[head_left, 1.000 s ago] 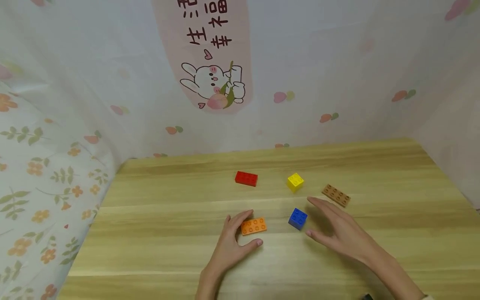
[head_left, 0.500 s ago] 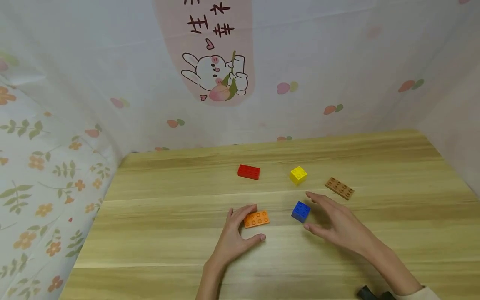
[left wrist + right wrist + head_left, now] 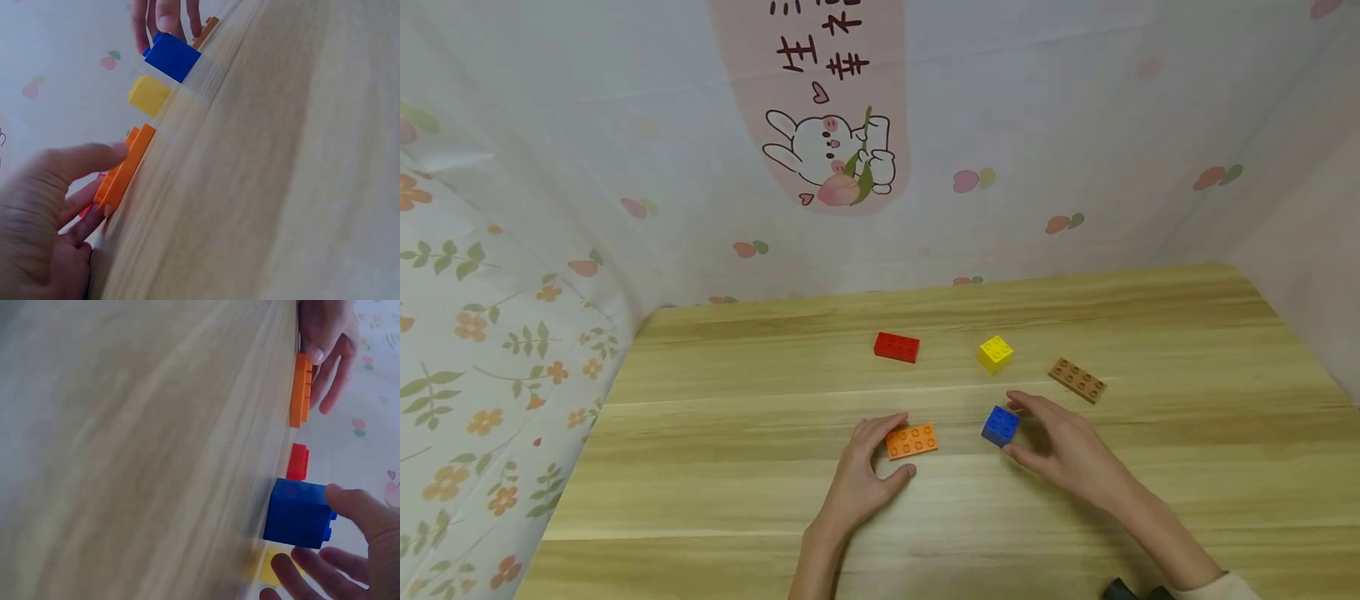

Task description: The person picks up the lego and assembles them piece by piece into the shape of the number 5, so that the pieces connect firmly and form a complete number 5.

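Note:
My left hand (image 3: pixel 859 477) curves loosely around the left end of a flat orange building brick (image 3: pixel 912 442) lying on the table. Its fingers reach along the far side and seem to touch the brick; in the head view the thumb is apart from the near edge. My right hand (image 3: pixel 1071 454) is spread beside a blue square building brick (image 3: pixel 1001 426). In the right wrist view the thumb overlaps the blue brick (image 3: pixel 297 514), while the other fingers stand apart from it; whether the thumb touches is unclear. Both bricks rest stud side up.
Farther back on the wooden table (image 3: pixel 737 467) lie a red brick (image 3: pixel 897 347), a yellow square brick (image 3: pixel 996 353) and a flat brown brick (image 3: pixel 1077 380). A dark object (image 3: pixel 1120 590) shows by the right sleeve (image 3: pixel 1221 587). Patterned cloth (image 3: pixel 985 100) hangs behind the table.
My right hand has moved left, closer to the blue brick. The left thumb has drawn in toward the orange brick. The bricks' shift matches the camera's tilt; they stay put on the table.

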`<state>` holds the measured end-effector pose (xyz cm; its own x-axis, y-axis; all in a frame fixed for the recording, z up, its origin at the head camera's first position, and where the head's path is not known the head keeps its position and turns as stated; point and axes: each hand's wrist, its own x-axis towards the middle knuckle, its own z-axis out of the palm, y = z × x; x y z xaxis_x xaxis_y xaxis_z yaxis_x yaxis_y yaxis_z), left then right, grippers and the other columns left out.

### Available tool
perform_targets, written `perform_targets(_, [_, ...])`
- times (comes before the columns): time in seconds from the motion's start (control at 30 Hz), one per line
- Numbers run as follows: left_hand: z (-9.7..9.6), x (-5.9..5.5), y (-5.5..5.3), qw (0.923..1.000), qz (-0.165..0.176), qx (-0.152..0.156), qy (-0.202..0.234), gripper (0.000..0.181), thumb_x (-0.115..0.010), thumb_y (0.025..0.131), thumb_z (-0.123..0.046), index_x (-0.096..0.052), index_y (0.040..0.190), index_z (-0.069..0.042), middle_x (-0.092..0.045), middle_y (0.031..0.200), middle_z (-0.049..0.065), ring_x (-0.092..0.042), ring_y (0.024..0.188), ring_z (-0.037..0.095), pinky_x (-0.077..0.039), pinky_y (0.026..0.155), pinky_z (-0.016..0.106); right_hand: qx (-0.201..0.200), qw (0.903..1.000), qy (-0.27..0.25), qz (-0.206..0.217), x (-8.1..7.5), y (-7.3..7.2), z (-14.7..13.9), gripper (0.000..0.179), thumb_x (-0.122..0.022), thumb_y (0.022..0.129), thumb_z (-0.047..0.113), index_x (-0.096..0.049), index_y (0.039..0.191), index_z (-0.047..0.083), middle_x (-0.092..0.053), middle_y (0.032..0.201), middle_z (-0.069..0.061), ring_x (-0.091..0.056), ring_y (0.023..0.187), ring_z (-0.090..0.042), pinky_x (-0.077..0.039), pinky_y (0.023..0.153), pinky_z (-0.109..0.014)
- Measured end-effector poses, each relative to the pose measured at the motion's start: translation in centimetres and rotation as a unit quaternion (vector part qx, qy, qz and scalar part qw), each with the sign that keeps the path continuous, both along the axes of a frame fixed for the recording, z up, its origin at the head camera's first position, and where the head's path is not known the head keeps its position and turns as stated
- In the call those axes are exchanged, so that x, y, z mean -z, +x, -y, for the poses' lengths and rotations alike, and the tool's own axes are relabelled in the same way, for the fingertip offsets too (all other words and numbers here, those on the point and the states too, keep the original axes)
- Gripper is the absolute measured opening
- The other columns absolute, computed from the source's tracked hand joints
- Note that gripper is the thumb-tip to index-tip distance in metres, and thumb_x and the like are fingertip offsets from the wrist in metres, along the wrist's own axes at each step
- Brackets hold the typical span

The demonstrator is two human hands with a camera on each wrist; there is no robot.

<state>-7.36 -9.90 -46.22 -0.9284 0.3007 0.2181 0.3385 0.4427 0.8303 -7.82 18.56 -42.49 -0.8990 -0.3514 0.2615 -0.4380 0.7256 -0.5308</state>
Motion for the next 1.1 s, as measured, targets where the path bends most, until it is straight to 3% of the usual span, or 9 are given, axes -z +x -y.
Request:
perform_targets(0.13, [-0.1,0.1,0.0,0.9997,0.002,-0.020,-0.009,0.053,-0.075,0.076,-0.005,-0.057,0.126,-0.012,-0.057,0.120,-0.006,-0.047,0.115,0.014,-0.036,0.098,0.042,0.005,0.9999,-0.012,-0.003,0.3,-0.1,0.3,0.058,-0.080,0.072,0.012,-0.053,0.121,-0.003,-0.063,0.110,-0.013,-0.061,0.098,-0.028,-0.050,0.081,-0.043])
perform_targets(0.4, [-0.4,0.3,-0.2,0.9990,-0.017,-0.033,-0.024,0.042,-0.074,0.077,-0.004,-0.064,0.116,-0.013,-0.061,0.114,-0.007,-0.051,0.107,0.014,-0.040,0.094,0.037,0.028,0.9991,-0.022,0.025,0.7,-0.3,0.6,0.039,-0.080,0.072,0.013,-0.059,0.103,0.005,-0.064,0.098,-0.005,-0.061,0.090,-0.021,-0.050,0.076,-0.041])
perform_targets(0.7, [-1.3,0.3,-0.5,0.9973,-0.044,-0.033,-0.049,0.040,-0.076,0.075,-0.009,-0.066,0.113,-0.016,-0.063,0.111,-0.010,-0.051,0.105,0.013,-0.031,0.098,0.041,0.036,0.9983,-0.026,0.038,0.5,-0.2,0.5,0.037,-0.079,0.073,0.011,-0.060,0.104,0.005,-0.065,0.098,-0.004,-0.061,0.088,-0.019,-0.050,0.075,-0.041])
perform_targets(1.1, [-2.1,0.4,-0.7,0.9965,-0.058,-0.005,-0.060,0.039,-0.075,0.076,-0.010,-0.066,0.114,-0.015,-0.063,0.111,-0.009,-0.051,0.105,0.013,-0.024,0.102,0.046,0.027,0.9979,-0.040,0.042,0.4,-0.1,0.7,0.039,-0.077,0.075,0.008,-0.060,0.110,0.004,-0.065,0.103,-0.008,-0.062,0.091,-0.022,-0.051,0.074,-0.040])
